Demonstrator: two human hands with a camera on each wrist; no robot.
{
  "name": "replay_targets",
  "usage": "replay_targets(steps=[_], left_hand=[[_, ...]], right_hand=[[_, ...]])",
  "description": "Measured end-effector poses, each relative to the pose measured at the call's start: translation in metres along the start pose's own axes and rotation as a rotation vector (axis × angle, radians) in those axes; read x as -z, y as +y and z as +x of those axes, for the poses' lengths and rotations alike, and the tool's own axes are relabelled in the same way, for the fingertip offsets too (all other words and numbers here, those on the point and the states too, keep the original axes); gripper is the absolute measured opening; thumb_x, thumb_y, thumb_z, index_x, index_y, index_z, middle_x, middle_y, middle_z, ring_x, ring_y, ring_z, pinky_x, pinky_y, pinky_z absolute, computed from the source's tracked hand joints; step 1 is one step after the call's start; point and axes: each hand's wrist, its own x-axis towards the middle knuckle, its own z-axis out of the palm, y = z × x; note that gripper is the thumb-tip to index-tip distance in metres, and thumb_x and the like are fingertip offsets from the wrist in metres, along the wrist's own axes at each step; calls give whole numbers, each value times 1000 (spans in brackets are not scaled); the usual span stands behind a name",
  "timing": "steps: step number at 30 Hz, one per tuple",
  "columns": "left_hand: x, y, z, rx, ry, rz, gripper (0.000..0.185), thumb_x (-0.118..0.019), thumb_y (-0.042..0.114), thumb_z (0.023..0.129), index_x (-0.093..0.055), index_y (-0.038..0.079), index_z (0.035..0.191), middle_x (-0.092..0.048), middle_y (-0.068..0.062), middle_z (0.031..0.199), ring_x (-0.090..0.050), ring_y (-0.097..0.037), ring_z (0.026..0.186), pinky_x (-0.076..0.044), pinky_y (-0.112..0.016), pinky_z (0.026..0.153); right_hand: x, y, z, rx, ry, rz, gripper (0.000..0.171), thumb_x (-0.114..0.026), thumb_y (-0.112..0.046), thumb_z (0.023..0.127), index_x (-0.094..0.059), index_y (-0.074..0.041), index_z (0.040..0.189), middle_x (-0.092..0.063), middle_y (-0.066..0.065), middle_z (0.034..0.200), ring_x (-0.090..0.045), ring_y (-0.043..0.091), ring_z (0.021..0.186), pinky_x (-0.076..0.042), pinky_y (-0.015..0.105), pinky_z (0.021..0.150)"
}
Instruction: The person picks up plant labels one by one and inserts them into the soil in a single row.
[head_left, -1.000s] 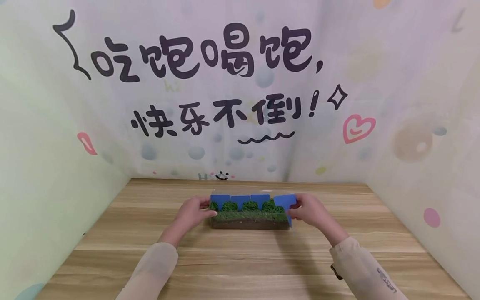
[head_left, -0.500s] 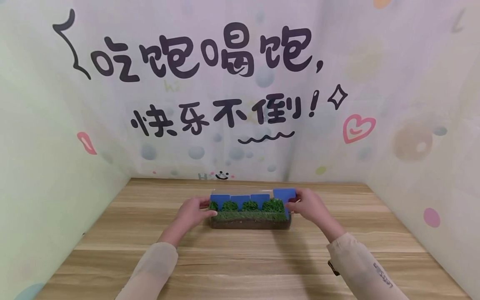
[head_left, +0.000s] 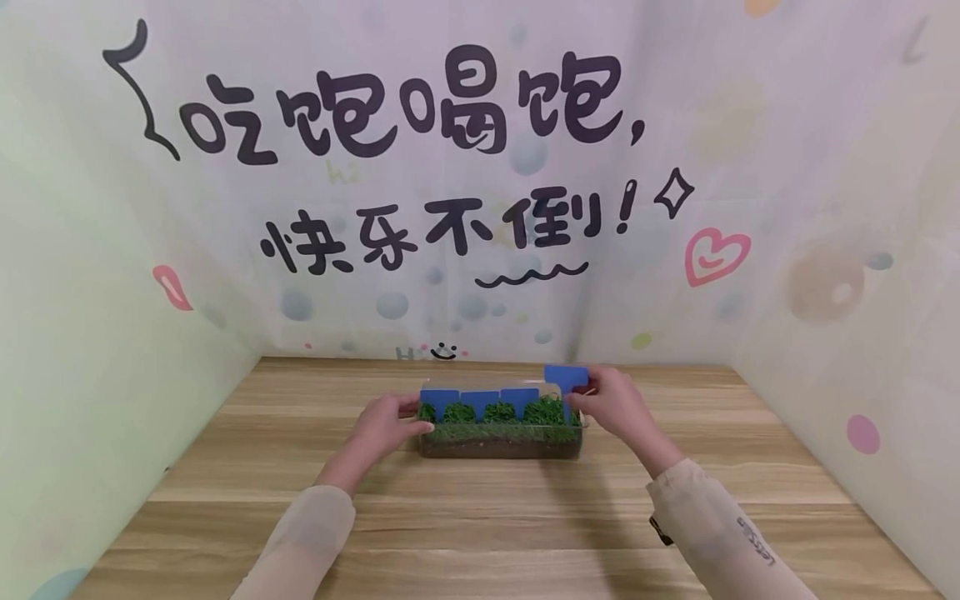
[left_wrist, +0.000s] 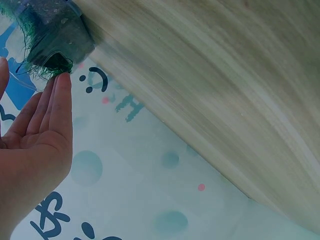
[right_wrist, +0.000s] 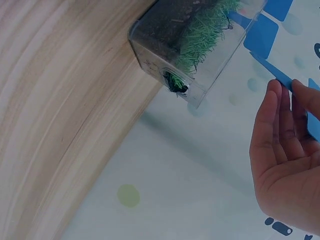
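Note:
A clear plastic box (head_left: 501, 447) with soil and green grass (head_left: 495, 427) lies on the wooden table (head_left: 480, 533). Three blue tags (head_left: 480, 398) stand along its back. My left hand (head_left: 384, 427) holds the box's left end between thumb and straight fingers (left_wrist: 60, 107), the fingertips at the box rim (left_wrist: 55, 40). My right hand (head_left: 609, 404) pinches a fourth blue tag (head_left: 566, 377) just above the box's right end. In the right wrist view the fingertips (right_wrist: 277, 107) grip the blue tag (right_wrist: 272, 72) a little away from the box (right_wrist: 165, 40).
Printed backdrop walls (head_left: 480, 183) close in the table at the back and on both sides. Bare wood (head_left: 480, 500) lies between the box and the table's front edge. Both sleeves (head_left: 720, 533) reach in from below.
My right hand has raised the fourth blue tag from the box's right end to above its rim. The left hand and the box have stayed put.

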Motion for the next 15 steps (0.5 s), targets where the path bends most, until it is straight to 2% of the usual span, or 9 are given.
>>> replay_targets(steps=[6,12,15], left_hand=[[0,0,0,6,3,-7,63,-73,25,92,-50,0,145,-60,-18,140,-58,-34,129,-48,-50,107],[0,0,1,8,2,-5,63,-73,25,92,-50,0,145,-60,-18,140,-58,-34,129,-48,-51,107],[0,0,1,8,2,-4,63,-73,25,92,-50,0,145,-60,-18,140,-58,-34,129,-48,-51,107]], right_hand=[[-4,1,4,2,28,-11,29,-72,-13,90,-69,1,116,-74,18,101,-72,25,87,-60,34,68],[-10,4,8,13,56,-27,11,-72,-11,90,-71,-3,98,-75,15,97,-73,24,84,-53,30,61],[-13,7,10,11,68,-36,9,-72,-12,90,-70,-4,94,-74,14,94,-71,24,83,-50,29,59]])
